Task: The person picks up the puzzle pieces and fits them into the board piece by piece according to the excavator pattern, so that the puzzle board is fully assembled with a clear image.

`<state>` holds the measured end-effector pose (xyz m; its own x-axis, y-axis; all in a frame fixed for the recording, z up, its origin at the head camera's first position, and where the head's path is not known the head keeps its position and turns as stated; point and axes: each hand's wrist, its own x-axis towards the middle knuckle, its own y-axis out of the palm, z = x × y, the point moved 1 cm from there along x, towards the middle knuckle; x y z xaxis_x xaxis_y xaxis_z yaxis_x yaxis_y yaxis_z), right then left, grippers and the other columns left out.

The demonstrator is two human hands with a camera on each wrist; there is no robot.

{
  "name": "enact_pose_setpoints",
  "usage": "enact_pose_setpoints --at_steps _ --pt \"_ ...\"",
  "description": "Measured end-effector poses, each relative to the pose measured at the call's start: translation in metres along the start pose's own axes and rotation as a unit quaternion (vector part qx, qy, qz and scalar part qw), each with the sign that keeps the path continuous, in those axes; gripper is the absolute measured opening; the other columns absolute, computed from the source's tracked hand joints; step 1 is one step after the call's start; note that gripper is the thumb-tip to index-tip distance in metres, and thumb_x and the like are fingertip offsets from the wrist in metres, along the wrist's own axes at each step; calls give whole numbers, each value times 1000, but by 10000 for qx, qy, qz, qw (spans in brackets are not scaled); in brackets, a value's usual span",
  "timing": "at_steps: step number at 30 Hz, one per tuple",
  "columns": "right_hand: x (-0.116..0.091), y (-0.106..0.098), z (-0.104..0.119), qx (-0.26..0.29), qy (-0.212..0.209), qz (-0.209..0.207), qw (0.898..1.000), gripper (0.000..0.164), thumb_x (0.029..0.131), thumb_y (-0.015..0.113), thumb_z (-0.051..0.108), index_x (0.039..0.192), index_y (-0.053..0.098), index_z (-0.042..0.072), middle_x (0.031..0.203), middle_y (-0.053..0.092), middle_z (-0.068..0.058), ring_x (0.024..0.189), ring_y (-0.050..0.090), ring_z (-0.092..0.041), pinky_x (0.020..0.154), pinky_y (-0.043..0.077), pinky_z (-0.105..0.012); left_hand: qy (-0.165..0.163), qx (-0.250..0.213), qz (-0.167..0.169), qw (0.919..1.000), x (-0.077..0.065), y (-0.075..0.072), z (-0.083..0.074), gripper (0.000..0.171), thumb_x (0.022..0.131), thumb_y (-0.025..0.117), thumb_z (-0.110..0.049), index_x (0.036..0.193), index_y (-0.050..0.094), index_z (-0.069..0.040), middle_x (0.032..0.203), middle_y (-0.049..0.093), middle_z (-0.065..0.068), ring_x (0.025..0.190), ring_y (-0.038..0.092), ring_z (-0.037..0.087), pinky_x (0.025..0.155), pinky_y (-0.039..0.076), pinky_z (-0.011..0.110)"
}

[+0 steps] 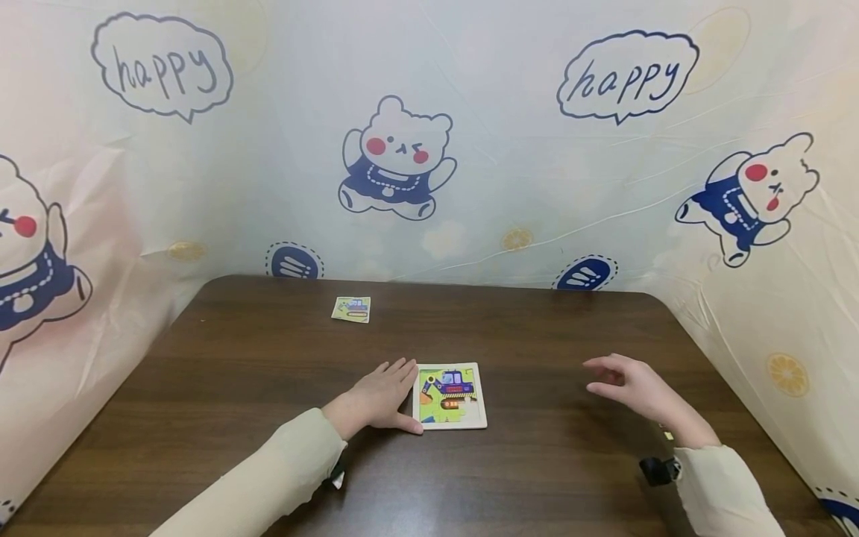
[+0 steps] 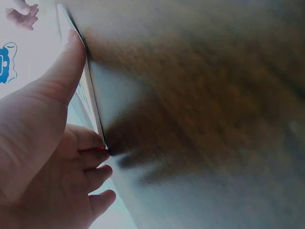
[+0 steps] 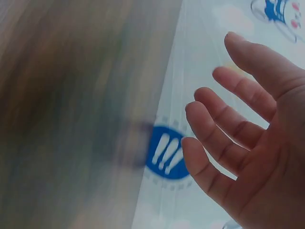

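A square jigsaw puzzle point(image 1: 447, 396) with an excavator picture lies in a pale frame at the middle of the table. Its lower right part shows a bare pale backing. My left hand point(image 1: 381, 395) rests at the frame's left side, fingers extended along the edge and thumb at the near left corner. The left wrist view shows that thumb point(image 2: 66, 67) and the fingertips touching the frame's edge. To the right, apart from the puzzle, my right hand point(image 1: 634, 384) is held above the table with loosely bent fingers. In the right wrist view its palm point(image 3: 271, 176) holds nothing.
A small picture card point(image 1: 351, 309) with a similar excavator lies toward the far left of the brown table point(image 1: 268, 358). A small yellow-green piece point(image 1: 666, 432) shows partly behind my right forearm. Printed cloth point(image 1: 496, 149) hangs around the table's back and sides.
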<state>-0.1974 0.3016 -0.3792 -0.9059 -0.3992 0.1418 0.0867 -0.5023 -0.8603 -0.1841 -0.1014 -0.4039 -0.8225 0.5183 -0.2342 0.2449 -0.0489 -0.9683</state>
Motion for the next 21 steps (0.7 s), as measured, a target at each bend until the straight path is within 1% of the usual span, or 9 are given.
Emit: enact_pose_setpoints --at_steps 3,6,9,12,14,16,19,21 --pt "-9 -7 -11 -75 229 -15 9997 35 81 71 24 108 64 2 98 63 -9 80 53 -18 66 48 -31 -4 7 -4 10000 0 -1 0 98 75 60 -64 141 31 2 147 27 15 135 22 29 107 20 42" --pt "-19 -12 -20 -27 479 -13 9988 35 81 72 25 107 64 1 99 62 -10 82 54 -20 66 48 -30 -18 -9 14 10000 0 -1 -1 98 75 60 -64 141 31 2 147 27 15 135 22 29 108 20 42" --pt "-29 -16 -30 -70 651 -17 9979 36 80 72 25 106 64 1 96 61 -9 79 52 -18 63 46 -28 -43 -26 49 10000 0 -1 -1 98 75 60 -64 142 30 2 147 26 15 135 21 28 108 19 42" --pt "-38 -21 -39 -126 849 24 9963 40 80 72 26 108 62 0 90 59 -7 76 49 -16 58 44 -27 -56 -27 58 10000 0 -1 -1 98 75 59 -64 142 31 2 147 27 14 135 21 28 108 19 42" --pt "-44 -23 -45 1 1026 124 9946 43 80 72 26 111 59 -1 90 57 -8 74 49 -17 53 45 -28 -56 -19 54 10000 0 0 -1 99 75 60 -64 142 31 2 147 27 14 135 21 28 108 19 42" --pt "-49 -26 -50 71 1121 228 9934 46 80 72 25 113 57 -2 91 56 -10 74 48 -18 51 45 -29 -51 -13 39 10000 0 0 -1 99 74 60 -64 142 31 2 147 27 14 135 21 28 108 20 42" --pt "-57 -28 -58 83 1124 397 9928 47 79 73 24 114 55 -3 100 56 -15 78 48 -20 54 46 -31 -41 -11 25 10000 0 0 0 99 74 60 -65 142 31 2 147 27 14 135 21 28 108 20 42" --pt "-63 -29 -62 -69 1029 471 9936 47 78 73 23 113 56 -3 102 57 -15 81 49 -21 61 45 -31 -42 -17 21 10000 0 0 0 99 74 60 -65 142 31 2 147 27 14 135 21 28 107 20 42"
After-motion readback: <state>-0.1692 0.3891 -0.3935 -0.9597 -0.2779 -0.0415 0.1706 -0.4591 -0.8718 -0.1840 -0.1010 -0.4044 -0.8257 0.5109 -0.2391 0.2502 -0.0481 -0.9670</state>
